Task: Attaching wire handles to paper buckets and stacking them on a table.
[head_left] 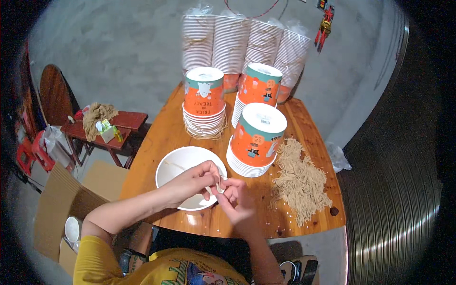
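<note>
A white paper bucket [173,159] lies with its open mouth facing up in front of me at the table's near edge. Inside it a short length of tan string [174,165] shows against the wall. My left hand [195,183] reaches across the mouth, its thumb and fingers pinched at the right side of the rim. Meeting it there is my right hand [235,202], also pinched and slightly blurred. A pale strand seems to run between the fingertips, partly hidden by them. A heap of cut tan strings [301,183] lies right of my right hand.
Upside-down stacks of orange and green printed buckets [256,140] stand just beyond my hands; the left stack [204,102] has string around its base. Tall plastic-wrapped bucket stacks [230,42] line the back. Left are a red bench [126,121] and an open cardboard box [57,204].
</note>
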The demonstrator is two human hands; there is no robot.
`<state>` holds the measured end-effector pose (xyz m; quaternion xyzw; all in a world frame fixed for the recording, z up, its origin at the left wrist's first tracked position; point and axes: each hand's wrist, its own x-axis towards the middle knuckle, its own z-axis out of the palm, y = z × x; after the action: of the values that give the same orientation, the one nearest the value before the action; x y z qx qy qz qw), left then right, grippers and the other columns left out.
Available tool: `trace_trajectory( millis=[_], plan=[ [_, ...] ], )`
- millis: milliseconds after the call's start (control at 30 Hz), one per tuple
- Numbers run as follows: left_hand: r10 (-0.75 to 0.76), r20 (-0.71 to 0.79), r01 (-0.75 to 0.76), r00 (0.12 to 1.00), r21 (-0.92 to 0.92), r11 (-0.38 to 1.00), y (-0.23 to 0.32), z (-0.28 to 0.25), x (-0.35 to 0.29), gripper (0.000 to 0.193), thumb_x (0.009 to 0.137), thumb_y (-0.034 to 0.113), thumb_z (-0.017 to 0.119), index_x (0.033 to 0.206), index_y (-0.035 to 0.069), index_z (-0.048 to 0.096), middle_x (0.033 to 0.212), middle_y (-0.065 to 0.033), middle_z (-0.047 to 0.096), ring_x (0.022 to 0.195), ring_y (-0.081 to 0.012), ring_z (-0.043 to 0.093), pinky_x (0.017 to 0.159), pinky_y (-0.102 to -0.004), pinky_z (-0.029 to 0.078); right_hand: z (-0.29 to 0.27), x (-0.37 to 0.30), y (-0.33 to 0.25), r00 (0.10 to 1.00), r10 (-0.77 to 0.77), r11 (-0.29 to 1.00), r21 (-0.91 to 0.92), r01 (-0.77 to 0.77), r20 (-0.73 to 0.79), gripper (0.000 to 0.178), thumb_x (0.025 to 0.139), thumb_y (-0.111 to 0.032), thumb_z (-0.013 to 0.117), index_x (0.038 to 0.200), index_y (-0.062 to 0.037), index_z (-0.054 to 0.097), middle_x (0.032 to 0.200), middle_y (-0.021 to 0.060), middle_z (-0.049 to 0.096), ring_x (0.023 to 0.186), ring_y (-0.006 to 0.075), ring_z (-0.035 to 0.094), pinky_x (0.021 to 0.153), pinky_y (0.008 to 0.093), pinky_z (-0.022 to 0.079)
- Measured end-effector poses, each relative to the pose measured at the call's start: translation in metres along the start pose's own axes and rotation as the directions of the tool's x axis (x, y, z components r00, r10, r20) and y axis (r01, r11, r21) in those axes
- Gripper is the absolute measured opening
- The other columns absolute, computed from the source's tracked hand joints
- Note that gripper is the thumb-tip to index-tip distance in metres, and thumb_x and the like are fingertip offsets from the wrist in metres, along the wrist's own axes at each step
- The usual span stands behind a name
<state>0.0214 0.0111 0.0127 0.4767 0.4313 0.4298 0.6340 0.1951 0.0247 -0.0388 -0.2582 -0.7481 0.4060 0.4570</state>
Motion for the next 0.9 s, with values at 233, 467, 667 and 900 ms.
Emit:
trace_trajectory(
  millis=[233, 467, 667, 900],
  plan=[
    [0.063, 0.132, -0.070, 0.989, 0.047, 0.996, -0.012, -0.007, 0.014, 0.010, 0.093, 0.012, 0.052, 0.099, 0.004, 0.051, 0.081, 0.0000, 0.055, 0.073, -0.0067, 0.052, 0.065, -0.0209, 0.044, -0.017, 0.001, 0.009, 0.998, 0.068, 0.996, 0.064, -0.068, 0.001, 0.027, 0.084, 0.001, 0.062, 0.106, -0.0034, 0.048, 0.072, -0.0019, 0.051, 0.063, 0.0052, 0.049, 0.055, 0.0202, 0.039],
    [-0.039, 0.074, 0.017, 0.997, 0.278, 0.960, -0.004, -0.005, 0.009, 0.015, 0.092, 0.015, 0.056, 0.098, 0.002, 0.058, 0.088, -0.0006, 0.059, 0.078, -0.0047, 0.052, 0.070, -0.0206, 0.044, -0.044, 0.027, -0.027, 0.973, -0.079, 0.979, -0.168, 0.116, 0.215, 0.016, 0.083, -0.002, 0.062, 0.098, -0.0059, 0.057, 0.078, 0.0028, 0.054, 0.066, 0.0118, 0.053, 0.061, 0.0260, 0.043],
    [0.077, 0.096, -0.105, 0.992, 0.340, 0.934, -0.013, 0.001, 0.010, 0.020, 0.093, 0.018, 0.057, 0.103, 0.001, 0.060, 0.093, -0.0001, 0.060, 0.085, -0.0040, 0.051, 0.075, -0.0212, 0.044, -0.038, 0.052, -0.014, 0.935, -0.241, 0.897, -0.310, 0.317, 0.260, 0.013, 0.084, -0.005, 0.060, 0.097, -0.0068, 0.058, 0.080, 0.0080, 0.056, 0.066, 0.0171, 0.056, 0.063, 0.0282, 0.044],
    [-0.055, 0.081, 0.034, 0.995, 0.239, 0.970, -0.006, 0.002, 0.008, 0.017, 0.091, 0.019, 0.060, 0.097, 0.003, 0.062, 0.088, 0.0010, 0.061, 0.079, -0.0043, 0.053, 0.072, -0.0205, 0.044, -0.041, 0.039, 0.012, 0.976, -0.207, 0.948, -0.236, 0.216, 0.062, 0.008, 0.085, -0.004, 0.058, 0.092, -0.0054, 0.057, 0.079, 0.0079, 0.055, 0.068, 0.0168, 0.055, 0.063, 0.0283, 0.044]
  ],
)
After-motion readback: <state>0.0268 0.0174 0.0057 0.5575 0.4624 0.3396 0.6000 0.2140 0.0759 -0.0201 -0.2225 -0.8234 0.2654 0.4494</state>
